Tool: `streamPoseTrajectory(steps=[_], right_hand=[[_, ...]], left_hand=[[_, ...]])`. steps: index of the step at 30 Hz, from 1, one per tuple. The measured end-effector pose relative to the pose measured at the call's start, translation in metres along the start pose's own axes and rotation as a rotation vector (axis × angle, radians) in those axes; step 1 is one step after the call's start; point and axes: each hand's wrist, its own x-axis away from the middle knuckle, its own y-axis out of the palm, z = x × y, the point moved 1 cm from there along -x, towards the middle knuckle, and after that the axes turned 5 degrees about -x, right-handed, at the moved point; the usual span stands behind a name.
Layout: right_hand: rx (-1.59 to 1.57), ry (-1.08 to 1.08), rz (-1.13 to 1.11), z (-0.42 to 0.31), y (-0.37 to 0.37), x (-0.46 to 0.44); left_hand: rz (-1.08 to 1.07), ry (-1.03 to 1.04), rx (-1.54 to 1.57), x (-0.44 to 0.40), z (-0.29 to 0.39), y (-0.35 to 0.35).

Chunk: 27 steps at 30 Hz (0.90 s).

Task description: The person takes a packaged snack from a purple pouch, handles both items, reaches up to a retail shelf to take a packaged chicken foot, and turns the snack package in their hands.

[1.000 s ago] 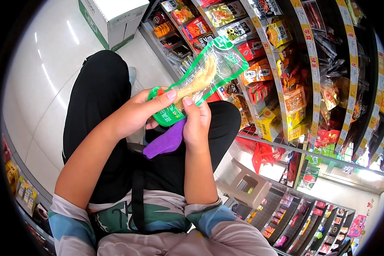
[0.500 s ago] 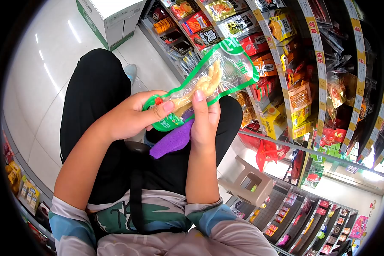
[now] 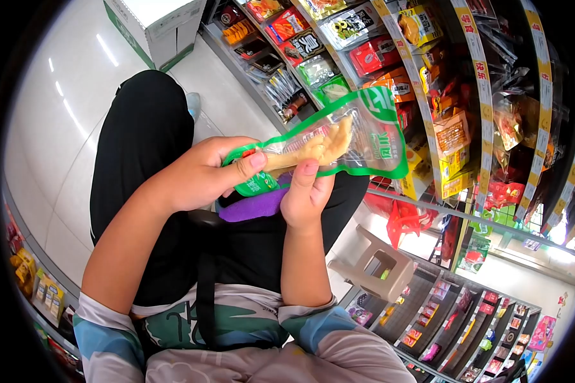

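A clear packet with a green border (image 3: 364, 137), holding a pale yellow chicken foot (image 3: 329, 148), is stretched out above my lap and tilted up to the right. My left hand (image 3: 214, 171) grips its narrow green end, thumb on top. At the packet's lower edge, my right hand (image 3: 308, 195) is closed with its thumb against the plastic; its other fingers are mostly hidden behind. A purple cloth (image 3: 252, 207) bunches beneath the packet beside my right palm, and the right fingers appear to hold it too.
Shelves of snack packets (image 3: 370, 54) rise at the right, close to my knee. A beige plastic stool (image 3: 383, 271) stands to the lower right, by a low rack (image 3: 450, 319). At the upper left a white and green carton (image 3: 160, 32) sits on the tiled floor (image 3: 51, 147).
The packet has tipped lower and shifted right, its wide end now facing further right. My right hand has moved slightly down and right. The purple cloth has shifted up and left under the packet.
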Motion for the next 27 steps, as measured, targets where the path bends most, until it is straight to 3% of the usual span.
streamPoseTrajectory(steps=[5, 7, 11, 13, 21, 27], right_hand=[[-0.063, 0.049, 0.036, -0.003, -0.006, 0.003], [-0.249, 0.147, 0.042, -0.005, -0.009, 0.003], [-0.313, 0.185, 0.093, -0.004, -0.011, 0.003], [-0.249, 0.165, 0.056, -0.004, -0.013, 0.004], [0.017, 0.086, -0.074, 0.011, -0.034, 0.004], [0.027, 0.123, 0.016, 0.011, -0.034, 0.003]], left_hand=[[0.042, -0.025, 0.017, -0.003, 0.004, 0.011], [0.06, 0.121, -0.07, -0.005, 0.006, 0.013], [0.165, 0.356, -0.068, -0.016, 0.006, 0.021], [0.187, 0.489, -0.244, -0.02, 0.004, 0.017], [0.281, 0.48, -0.291, -0.029, 0.003, 0.015], [0.297, 0.466, -0.332, -0.031, 0.002, 0.015]])
